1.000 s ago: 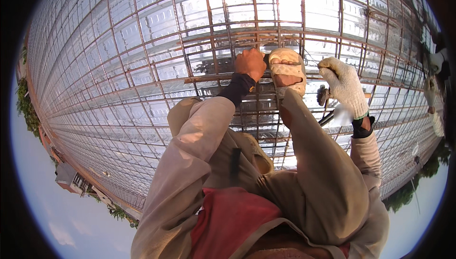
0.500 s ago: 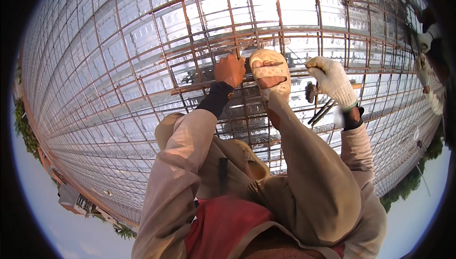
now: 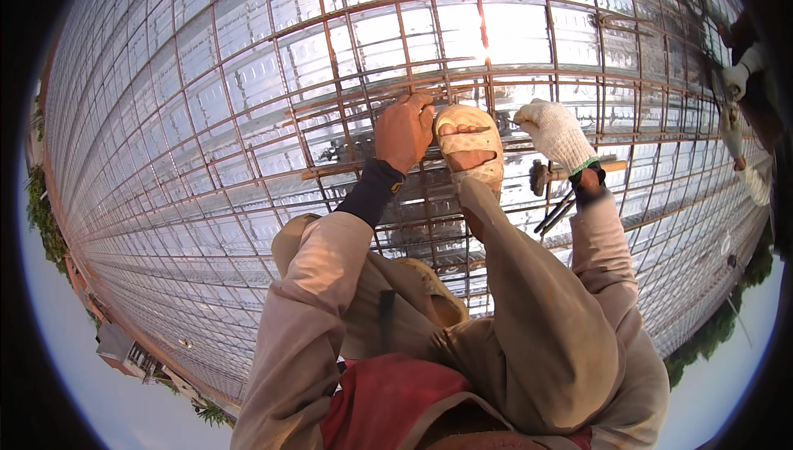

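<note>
My bare left hand (image 3: 405, 130) is closed, its fingertips curled at the rusty rebar just left of my sandalled foot (image 3: 469, 146). What it grips, if anything, is hidden behind the fingers. To the right of the foot, my right hand (image 3: 560, 135), in a white knitted glove, has thumb and fingers pressed together above the mesh. Anything in that pinch is too small to make out. Below the glove lies a hammer (image 3: 540, 177) with a wooden handle, and close to it a tool with two dark handles (image 3: 556, 214).
A rebar grid (image 3: 248, 132) spreads over shiny ribbed metal sheeting (image 3: 512, 27), and I squat on it. At the far right edge, another person's gloved hand (image 3: 737, 78) is near the bars. Trees and a building (image 3: 124, 349) stand beyond the deck's edge.
My right hand has shifted slightly left, toward the foot, uncovering more of the hammer's handle. My left hand has turned a little and stays by the same bars. The view has tilted slightly.
</note>
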Tool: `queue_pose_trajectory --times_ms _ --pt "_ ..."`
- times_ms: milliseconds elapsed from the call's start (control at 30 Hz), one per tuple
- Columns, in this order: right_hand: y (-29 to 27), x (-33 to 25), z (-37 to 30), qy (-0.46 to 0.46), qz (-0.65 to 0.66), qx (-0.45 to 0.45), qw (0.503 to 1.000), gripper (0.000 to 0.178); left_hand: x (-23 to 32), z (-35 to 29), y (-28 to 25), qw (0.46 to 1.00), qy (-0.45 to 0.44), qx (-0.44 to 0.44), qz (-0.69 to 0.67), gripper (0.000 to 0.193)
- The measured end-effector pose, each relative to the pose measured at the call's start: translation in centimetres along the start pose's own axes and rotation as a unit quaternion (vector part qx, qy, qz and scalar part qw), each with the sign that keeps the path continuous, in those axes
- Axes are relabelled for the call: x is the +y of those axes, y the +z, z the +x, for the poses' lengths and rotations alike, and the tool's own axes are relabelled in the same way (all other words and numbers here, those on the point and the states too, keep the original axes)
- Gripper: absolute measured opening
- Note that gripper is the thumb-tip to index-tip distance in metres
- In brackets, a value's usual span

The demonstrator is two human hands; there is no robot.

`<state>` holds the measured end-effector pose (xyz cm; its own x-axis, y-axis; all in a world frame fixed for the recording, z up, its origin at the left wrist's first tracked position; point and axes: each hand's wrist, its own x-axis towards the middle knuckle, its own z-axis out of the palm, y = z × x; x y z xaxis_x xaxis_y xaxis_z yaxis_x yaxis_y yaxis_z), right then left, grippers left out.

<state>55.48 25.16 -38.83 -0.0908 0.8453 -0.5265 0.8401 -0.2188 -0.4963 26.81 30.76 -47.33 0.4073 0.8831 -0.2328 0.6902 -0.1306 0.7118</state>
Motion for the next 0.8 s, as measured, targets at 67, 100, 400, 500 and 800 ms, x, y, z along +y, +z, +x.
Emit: queue_pose_trajectory --times_ms 67,100,400,500,800 --pt "-3.5 -1.3 -1.6 -0.008 -0.006 0.002 1.000 0.019 2.3 -0.6 -0.1 0.995 0.061 0.038 -0.062 0.029" --pt "-5.2 -1.8 -2.6 -0.020 0.012 0.007 1.000 0.018 3.7 -0.9 -0.3 0.989 0.096 0.055 -0.096 0.031" --pt "-5.2 -5.8 -2.6 0.004 0.081 0.070 0.994 0.013 4.5 -1.5 -0.7 0.987 0.109 -0.111 0.035 0.041" --pt "-2.0 -5.7 -2.4 0.033 -0.033 0.084 0.995 0.016 4.9 -2.0 0.3 0.988 0.055 -0.063 0.133 0.048" --pt "-4.4 -2.5 -2.2 0.133 -0.056 0.099 0.985 0.023 2.0 0.8 -2.7 0.998 -0.052 -0.031 -0.010 0.041"
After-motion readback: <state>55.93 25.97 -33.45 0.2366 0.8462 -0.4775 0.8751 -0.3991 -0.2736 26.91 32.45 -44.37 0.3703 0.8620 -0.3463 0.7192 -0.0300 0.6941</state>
